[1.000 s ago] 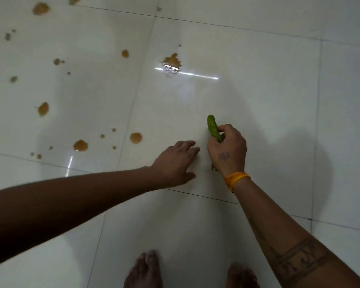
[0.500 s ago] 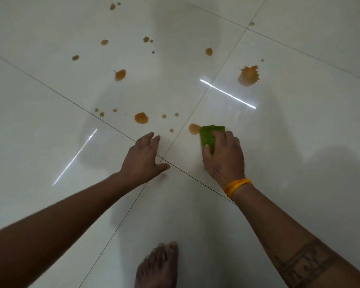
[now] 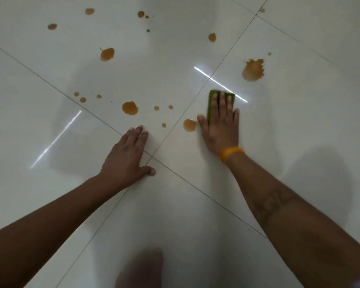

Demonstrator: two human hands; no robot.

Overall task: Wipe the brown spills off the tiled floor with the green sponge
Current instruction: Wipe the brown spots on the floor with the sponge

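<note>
White glossy tiles (image 3: 299, 142) are filling the whole view, crossed by thin dark grout lines and streaks of reflected light. On them the right hand (image 3: 221, 125) is lying flat, fingers stretched out, pressing the green sponge (image 3: 212, 100) down onto the floor rather than gripping it; an orange band (image 3: 231, 153) is circling its wrist. The sponge is peeking out from under the fingers at its far end and left edge. Just left of the thumb a round brown spill (image 3: 189, 125) is sitting, close to the hand but apart from the sponge. Beyond the sponge, up and to the right, the biggest splash (image 3: 253, 70) is lying untouched. The left hand (image 3: 127, 156) is resting palm down on the floor, open and holding nothing, near where the grout lines cross. Past its fingertips another blot (image 3: 130, 108) and many small drops are scattered across the far tile. A blurred bare foot (image 3: 139, 269) is showing at the bottom edge.
</note>
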